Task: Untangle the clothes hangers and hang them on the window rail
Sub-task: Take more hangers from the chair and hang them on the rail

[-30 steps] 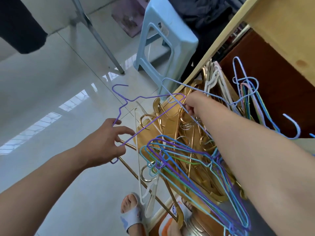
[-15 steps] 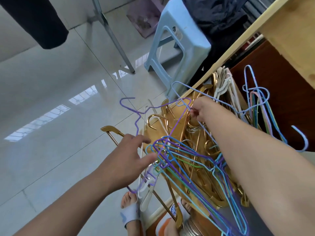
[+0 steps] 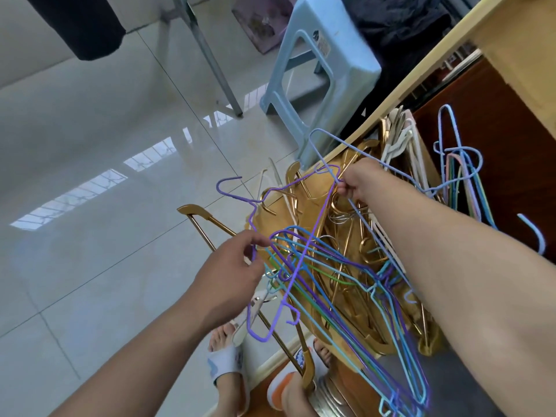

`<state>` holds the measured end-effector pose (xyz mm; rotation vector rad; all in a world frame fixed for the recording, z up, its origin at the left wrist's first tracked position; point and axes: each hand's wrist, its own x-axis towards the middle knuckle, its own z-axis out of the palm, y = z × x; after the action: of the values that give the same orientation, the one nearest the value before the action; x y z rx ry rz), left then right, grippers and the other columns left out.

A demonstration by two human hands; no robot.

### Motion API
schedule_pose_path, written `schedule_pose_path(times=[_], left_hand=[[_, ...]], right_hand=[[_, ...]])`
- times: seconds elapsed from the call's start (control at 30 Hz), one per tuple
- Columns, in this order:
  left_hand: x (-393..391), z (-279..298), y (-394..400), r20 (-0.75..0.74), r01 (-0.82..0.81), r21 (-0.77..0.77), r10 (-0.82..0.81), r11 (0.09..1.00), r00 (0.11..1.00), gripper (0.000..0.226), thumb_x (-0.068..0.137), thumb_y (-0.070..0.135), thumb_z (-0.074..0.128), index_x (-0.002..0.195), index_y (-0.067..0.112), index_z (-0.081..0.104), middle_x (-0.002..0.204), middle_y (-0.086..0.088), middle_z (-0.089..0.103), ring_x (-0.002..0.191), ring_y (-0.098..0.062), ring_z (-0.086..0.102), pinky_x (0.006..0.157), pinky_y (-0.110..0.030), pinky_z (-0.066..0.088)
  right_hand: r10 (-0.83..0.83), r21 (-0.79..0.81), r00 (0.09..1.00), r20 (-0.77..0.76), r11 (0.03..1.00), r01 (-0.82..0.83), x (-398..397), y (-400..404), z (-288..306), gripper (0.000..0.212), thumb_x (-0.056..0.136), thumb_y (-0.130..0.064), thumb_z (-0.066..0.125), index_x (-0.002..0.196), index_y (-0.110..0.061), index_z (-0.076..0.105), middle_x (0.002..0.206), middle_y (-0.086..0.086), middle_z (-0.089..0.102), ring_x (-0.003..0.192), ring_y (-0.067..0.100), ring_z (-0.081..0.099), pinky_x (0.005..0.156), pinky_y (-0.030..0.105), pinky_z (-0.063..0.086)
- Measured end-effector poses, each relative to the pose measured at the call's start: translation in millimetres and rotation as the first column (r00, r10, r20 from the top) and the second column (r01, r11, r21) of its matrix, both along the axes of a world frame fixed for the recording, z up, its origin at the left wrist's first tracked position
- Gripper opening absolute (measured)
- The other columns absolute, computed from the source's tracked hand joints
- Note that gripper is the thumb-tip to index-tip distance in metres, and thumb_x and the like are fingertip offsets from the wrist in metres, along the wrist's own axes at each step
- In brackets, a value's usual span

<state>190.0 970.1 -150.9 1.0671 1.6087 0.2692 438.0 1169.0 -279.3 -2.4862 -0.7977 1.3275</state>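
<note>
Pale glossy floor tiles [image 3: 90, 145] are filling the left of the view and catching bright window reflections, while a dark cloth [image 3: 81, 25] is hanging down at the top left corner and a metal leg [image 3: 210, 55] is slanting across the tiles beside it. Lower down, the left hand [image 3: 228, 281] is reaching in from the bottom left, its fingers [image 3: 255, 240] pinching the neck of a purple wire hanger [image 3: 313, 236] just below its hook. That hanger is standing tilted in front of the pile, its far corner running up to the right hand. A gold hanger [image 3: 195, 210] is sticking out past the left hand over the floor. Below, a foot in a white slipper [image 3: 225, 362] is standing on the tiles. A pale blue plastic stool [image 3: 328, 64] is standing further back, near the wooden edge of the surface [image 3: 421, 70]. The tangled pile of hangers [image 3: 346, 281] is lying on the surface at the middle, gold ones underneath and blue, teal, green and purple wire ones crossing over them. The right hand [image 3: 358, 182] is coming in over the pile, its fingers [image 3: 344, 188] curling round a pale lilac wire hanger [image 3: 328, 145] and the top corner of the purple one. At the far right, more blue and pastel wire hangers [image 3: 460, 176] are resting against a dark brown panel [image 3: 496, 145]
</note>
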Motion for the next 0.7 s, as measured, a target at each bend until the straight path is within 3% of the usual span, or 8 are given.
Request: schedule_pose_path(times=[0.13,0.3,0.5,0.6,0.7], left_hand=[[-6.6,-0.4,13.0,-0.026,-0.098,0.001,0.098,0.995,0.995,0.026,0.099,0.014,0.052,0.107,0.035,0.065,0.096,0.005,0.063,0.070,-0.017,0.068,0.070,-0.035,0.053],[-7.2,3.7,24.0,0.011,-0.204,-0.005,0.204,0.979,0.979,0.033,0.098,0.005,0.050,0.108,0.033,0.066,0.093,-0.001,0.059,0.069,-0.016,0.061,0.075,-0.044,0.055],[-6.5,5.2,23.9,0.053,-0.247,-0.042,0.249,0.968,0.967,0.035,0.098,0.003,0.050,0.107,0.031,0.067,0.091,-0.005,0.058,0.070,-0.018,0.060,0.073,-0.048,0.056],[-6.6,6.6,20.2,0.078,-0.278,-0.058,0.282,0.959,0.956,0.033,0.095,0.005,0.052,0.104,0.032,0.069,0.087,-0.006,0.059,0.067,-0.019,0.058,0.072,-0.051,0.055],[-5.4,8.7,19.9,0.097,-0.296,-0.078,0.303,0.952,0.948,0.037,0.095,0.002,0.050,0.104,0.031,0.070,0.079,-0.006,0.057,0.063,-0.018,0.055,0.066,-0.043,0.051]], right_hand=[[0.022,0.005,1.000,0.021,1.000,-0.022,0.3,1.7,-2.0,0.021,0.101,0.001,0.044,0.118,0.005,0.057,0.075,0.018,0.063,0.029,0.014,0.054,0.035,0.023,0.048],[-0.005,0.027,0.998,0.057,1.000,0.004,-2.9,1.7,4.7,0.025,0.100,0.001,0.052,0.124,0.001,0.054,0.085,0.020,0.067,0.042,0.019,0.061,0.039,0.024,0.051],[-0.103,-0.048,0.984,-0.142,0.994,0.097,6.8,0.1,5.2,0.031,0.106,-0.002,0.042,0.135,0.003,0.050,0.088,0.017,0.061,0.035,0.011,0.061,0.034,0.021,0.047],[-0.099,-0.051,0.985,-0.138,0.994,0.093,6.6,1.0,6.1,0.027,0.106,-0.005,0.045,0.131,0.002,0.054,0.088,0.016,0.062,0.038,0.010,0.062,0.034,0.019,0.046],[-0.088,-0.078,0.989,-0.116,0.994,0.079,5.2,3.1,7.1,0.024,0.106,-0.006,0.045,0.127,0.000,0.056,0.084,0.015,0.063,0.031,0.009,0.058,0.033,0.017,0.044]])
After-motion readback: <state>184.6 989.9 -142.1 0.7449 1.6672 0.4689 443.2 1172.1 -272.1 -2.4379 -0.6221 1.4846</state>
